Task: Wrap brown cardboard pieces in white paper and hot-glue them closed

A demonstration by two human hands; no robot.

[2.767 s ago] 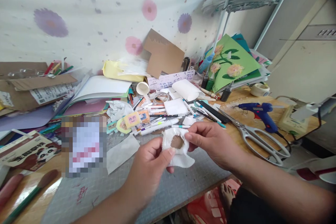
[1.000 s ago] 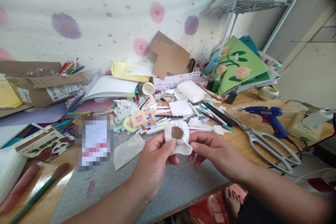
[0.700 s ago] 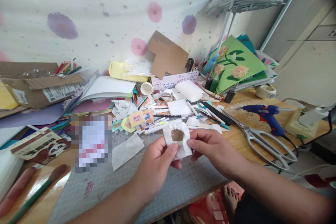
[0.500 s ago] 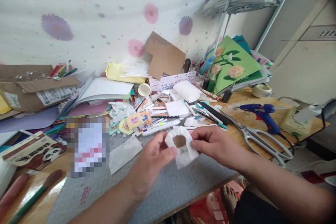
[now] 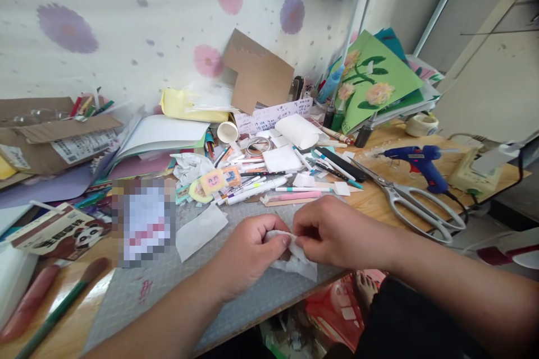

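Both my hands pinch a small piece of white tissue paper [image 5: 295, 261] low over the grey cutting mat [image 5: 219, 291], near the table's front edge. My left hand [image 5: 248, 255] grips its left side with thumb and fingers. My right hand [image 5: 332, 230] holds its right side, fingers curled over the top. The fingers hide most of the paper, and its brown centre does not show. A loose white paper scrap [image 5: 200, 230] lies on the mat just left of my left hand.
Pens and markers [image 5: 252, 185] clutter the mat's far side. Large scissors [image 5: 410, 205] and a blue glue gun [image 5: 421, 162] lie to the right. A cardboard box [image 5: 50, 134] and a panda-printed box [image 5: 56, 233] sit left. A green flower card [image 5: 374, 87] leans at the back.
My hands have lowered the white paper from in front of me to the mat and closed over it, hiding its brown centre. The view has tilted down.
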